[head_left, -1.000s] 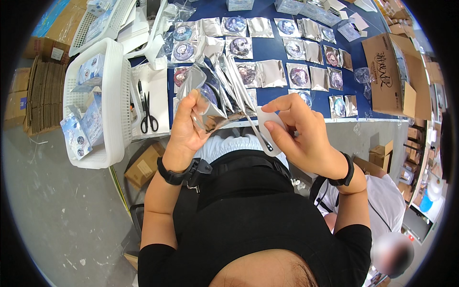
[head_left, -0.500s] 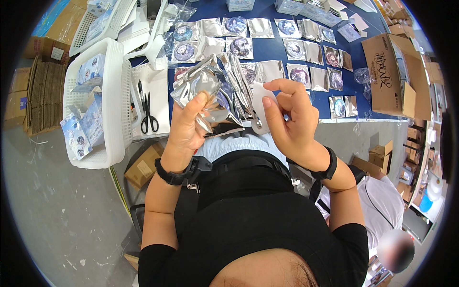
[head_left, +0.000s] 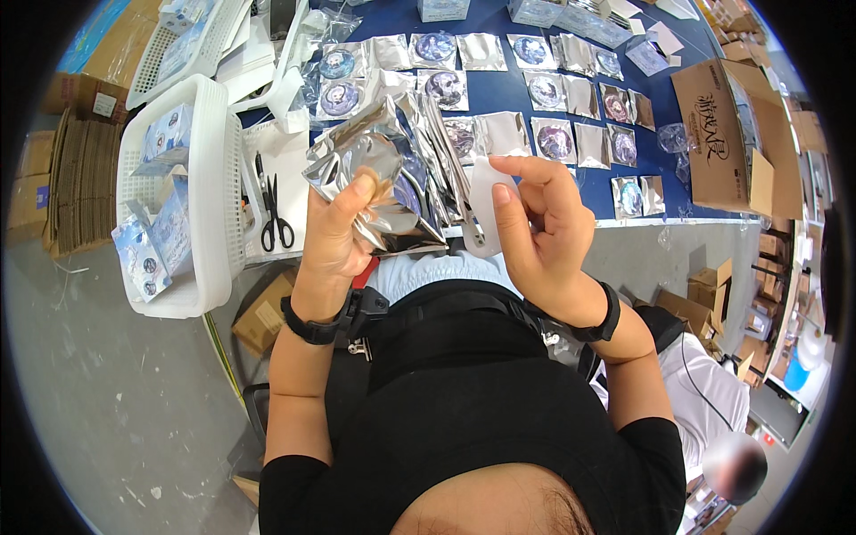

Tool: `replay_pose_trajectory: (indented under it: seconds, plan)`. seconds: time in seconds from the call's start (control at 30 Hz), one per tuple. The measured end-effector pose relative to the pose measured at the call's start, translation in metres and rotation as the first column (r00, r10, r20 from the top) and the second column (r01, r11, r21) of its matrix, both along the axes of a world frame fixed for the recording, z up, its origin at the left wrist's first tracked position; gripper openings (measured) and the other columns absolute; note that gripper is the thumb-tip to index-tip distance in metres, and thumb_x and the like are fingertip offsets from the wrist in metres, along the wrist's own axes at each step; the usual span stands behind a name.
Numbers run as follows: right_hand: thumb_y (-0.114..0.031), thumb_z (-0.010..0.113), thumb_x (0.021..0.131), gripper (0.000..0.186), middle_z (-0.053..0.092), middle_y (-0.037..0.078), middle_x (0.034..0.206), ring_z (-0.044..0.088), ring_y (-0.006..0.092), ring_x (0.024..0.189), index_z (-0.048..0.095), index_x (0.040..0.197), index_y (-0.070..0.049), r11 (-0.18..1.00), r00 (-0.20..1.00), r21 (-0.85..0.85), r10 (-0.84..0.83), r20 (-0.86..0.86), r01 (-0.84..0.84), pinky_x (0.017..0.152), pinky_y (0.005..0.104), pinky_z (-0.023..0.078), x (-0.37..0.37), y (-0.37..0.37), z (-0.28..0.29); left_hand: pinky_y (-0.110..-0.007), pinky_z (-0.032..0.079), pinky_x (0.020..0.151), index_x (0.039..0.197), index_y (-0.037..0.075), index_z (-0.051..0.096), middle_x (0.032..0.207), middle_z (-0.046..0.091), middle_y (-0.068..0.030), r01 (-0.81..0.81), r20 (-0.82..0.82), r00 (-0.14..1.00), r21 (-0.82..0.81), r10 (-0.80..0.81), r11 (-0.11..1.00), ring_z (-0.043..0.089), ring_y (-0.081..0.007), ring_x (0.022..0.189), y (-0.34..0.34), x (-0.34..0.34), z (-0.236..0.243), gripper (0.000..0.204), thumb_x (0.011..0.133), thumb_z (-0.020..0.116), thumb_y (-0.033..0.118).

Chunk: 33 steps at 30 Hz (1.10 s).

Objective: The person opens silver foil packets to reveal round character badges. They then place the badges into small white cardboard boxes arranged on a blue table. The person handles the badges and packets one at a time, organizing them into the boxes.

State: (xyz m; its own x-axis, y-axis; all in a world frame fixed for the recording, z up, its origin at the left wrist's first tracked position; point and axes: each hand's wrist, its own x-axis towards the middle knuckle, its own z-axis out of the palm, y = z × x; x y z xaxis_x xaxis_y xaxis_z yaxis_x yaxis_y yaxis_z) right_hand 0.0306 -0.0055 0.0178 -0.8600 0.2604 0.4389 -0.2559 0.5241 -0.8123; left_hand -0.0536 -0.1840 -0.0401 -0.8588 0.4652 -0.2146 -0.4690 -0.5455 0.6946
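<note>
My left hand (head_left: 337, 227) is closed round a thick fanned bunch of silver foil packets (head_left: 370, 147), its thumb pressed on the front one. Between the thumb and index finger of my right hand (head_left: 555, 236) is a whitish translucent strip (head_left: 484, 203) with a rounded end, standing against the right side of the bunch. Both hands are held above the table's near edge. Beyond them, rows of flat packets lie on the blue table (head_left: 526, 85). Some show a round picture badge (head_left: 554, 141) and others a plain silver face (head_left: 592, 145).
White plastic baskets (head_left: 234, 205) with blue printed boxes (head_left: 169, 223) stand at the left. Black scissors (head_left: 275, 218) lie on white paper beside them. An open cardboard box (head_left: 700, 143) is at the table's right end. A person in a white top (head_left: 682, 383) sits at the lower right.
My left hand and the foil packets have shifted slightly left, and the bunch is spread a little wider. The whitish strip is tilted differently in my right hand, which has hardly moved.
</note>
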Motion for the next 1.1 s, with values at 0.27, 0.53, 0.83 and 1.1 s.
replay_pose_trajectory:
  seconds: [0.27, 0.53, 0.83, 1.1]
  plan:
    - [0.001, 0.056, 0.082, 0.018, 0.039, -0.001, 0.048, 0.036, 0.0047, 0.039, 0.054, 0.1, -0.002, 0.999, 0.999, -0.036, -0.034, -0.041, 0.032, 0.039, 0.0209, 0.025, -0.011, 0.0, -0.002, -0.029, 0.052, 0.069, 0.116, 0.0, 0.043, 0.081, 0.054, -0.0026, 0.022, -0.065, 0.998, 0.057, -0.019, 0.998, 0.057, -0.0104, 0.072, 0.006, 0.005, 0.007, 0.047, 0.075, 0.065, 0.007]
    - [0.0, 0.057, 0.082, 0.016, 0.042, -0.002, 0.048, 0.036, 0.0038, 0.04, 0.056, 0.098, -0.002, 0.997, 0.991, 0.064, -0.03, -0.132, 0.039, 0.038, 0.0201, 0.026, -0.021, 0.0, 0.003, -0.031, 0.055, 0.069, 0.121, 0.001, 0.038, 0.087, 0.055, -0.0065, -0.003, -0.044, 0.999, 0.086, 0.007, 0.996, 0.059, -0.0128, 0.076, 0.005, 0.009, 0.012, 0.054, 0.073, 0.065, 0.004]
    - [-0.006, 0.056, 0.085, 0.011, 0.044, -0.004, 0.048, 0.035, -0.0006, 0.044, 0.057, 0.095, -0.002, 0.985, 0.949, -0.048, -0.172, -0.264, 0.165, 0.041, 0.0172, 0.024, -0.052, 0.021, 0.009, -0.034, 0.058, 0.068, 0.126, 0.007, 0.029, 0.102, 0.053, -0.0102, 0.219, -0.07, 0.973, -0.049, -0.222, 0.975, 0.058, -0.0127, 0.08, 0.012, 0.03, 0.022, 0.068, 0.068, 0.063, -0.004]
    - [-0.007, 0.053, 0.087, 0.013, 0.054, -0.003, 0.057, 0.041, -0.0009, 0.048, 0.056, 0.098, -0.001, 0.96, 0.996, -0.267, -0.094, -0.006, 0.089, 0.043, 0.0154, 0.027, -0.037, 0.051, 0.035, -0.031, 0.053, 0.069, 0.123, 0.001, 0.039, 0.093, 0.058, -0.0089, 0.167, 0.119, 0.973, 0.231, -0.198, 0.958, 0.06, -0.0173, 0.083, -0.011, 0.021, -0.023, 0.06, 0.074, 0.067, 0.022]
